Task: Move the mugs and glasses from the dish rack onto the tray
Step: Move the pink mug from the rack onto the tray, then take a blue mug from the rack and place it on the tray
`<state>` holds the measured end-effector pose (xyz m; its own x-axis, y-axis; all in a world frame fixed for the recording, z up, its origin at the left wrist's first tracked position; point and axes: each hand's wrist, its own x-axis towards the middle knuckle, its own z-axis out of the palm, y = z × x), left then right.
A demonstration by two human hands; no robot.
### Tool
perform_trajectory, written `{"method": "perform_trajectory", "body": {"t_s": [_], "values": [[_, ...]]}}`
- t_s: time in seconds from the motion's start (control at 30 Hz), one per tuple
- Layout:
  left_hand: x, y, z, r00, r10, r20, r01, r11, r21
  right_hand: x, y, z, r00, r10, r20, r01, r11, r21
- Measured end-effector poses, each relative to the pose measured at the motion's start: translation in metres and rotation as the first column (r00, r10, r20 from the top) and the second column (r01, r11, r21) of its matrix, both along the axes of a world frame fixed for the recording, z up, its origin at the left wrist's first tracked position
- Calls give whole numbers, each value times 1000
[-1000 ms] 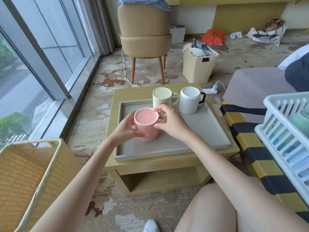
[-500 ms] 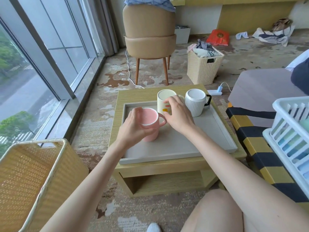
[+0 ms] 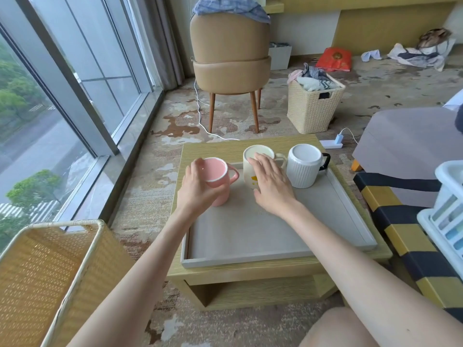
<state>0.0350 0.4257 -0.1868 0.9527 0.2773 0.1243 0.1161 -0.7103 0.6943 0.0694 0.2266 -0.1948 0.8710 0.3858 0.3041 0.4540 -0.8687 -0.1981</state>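
The pink mug (image 3: pixel 217 180) stands upside down at the far left corner of the grey tray (image 3: pixel 250 256), and the left hand (image 3: pixel 198 191) wraps it from the left side. The right hand (image 3: pixel 270 186) is spread flat and holds nothing, in front of the cream mug (image 3: pixel 253 169), which stands beside the white ribbed mug (image 3: pixel 304 169). To finish well, I think the left hand should let go only when the rim sits flat inside the tray edge, apart from the cream mug; the dish rack (image 3: pixel 448 209) waits on the right.

Tall windows (image 3: pixel 50 96) left, tan chair (image 3: pixel 230 53), patchy worn floor (image 3: pixel 150 186), daylight
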Motion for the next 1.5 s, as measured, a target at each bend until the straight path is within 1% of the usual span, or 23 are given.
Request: {"method": "perform_trajectory", "body": {"t_s": [0.17, 0.33, 0.47, 0.6, 0.63, 0.67, 0.73, 0.77, 0.83, 0.93, 1.03, 1.17, 1.27, 1.37, 1.5], "values": [[24, 4, 4, 998, -55, -27, 54, 998, -44, 1, 1, -1, 1000, -6, 7, 6, 999, -35], [35, 4, 11, 993, -102, -55, 98, 993, -68, 2, 0, 2, 999, -21, -38, 17, 996, -89], [34, 6, 20, 983, -111, -146, 117, 992, 37, 0, -1, 11, 989, -35, -145, 11, 986, -165], [35, 6, 33, 960, -137, -242, 174, 975, 137, 2, -12, 37, 965, 31, -261, -94, 968, -232], [33, 4, 39, 965, -129, -230, 169, 971, 167, 3, -16, 46, 961, 54, -271, -115, 970, -214], [30, 2, 46, 974, -128, -186, 164, 967, 197, 2, -22, 54, 963, 69, -260, -117, 978, -174], [22, -9, 62, 985, -170, -37, 173, 953, 247, -3, -34, 72, 974, 75, -214, -88, 995, -54], [18, -16, 70, 976, -213, 40, 196, 946, 260, -7, -41, 81, 978, 78, -192, -78, 997, 3], [8, -37, 86, 939, -316, 138, 275, 927, 256, -20, -61, 99, 988, 77, -133, -65, 993, 97], [-10, -80, 102, 860, -476, 185, 427, 869, 251, -53, -104, 122, 999, 32, -15, -28, 972, 231], [-29, -131, 109, 772, -598, 216, 541, 796, 270, -98, -157, 137, 998, -39, 44, 26, 965, 261], [-53, -209, 109, 650, -717, 252, 669, 697, 259, -154, -235, 144, 985, -171, 14, 161, 949, 271], [-71, -268, 102, 575, -785, 232, 751, 619, 230, -187, -291, 138, 957, -288, -25, 285, 923, 259], [-89, -319, 90, 502, -832, 238, 809, 548, 212, -213, -340, 124, 921, -381, -85, 390, 896, 214], [-107, -369, 69, 450, -869, 205, 840, 490, 235, -235, -386, 107, 839, -514, -177, 536, 838, 106]]}}
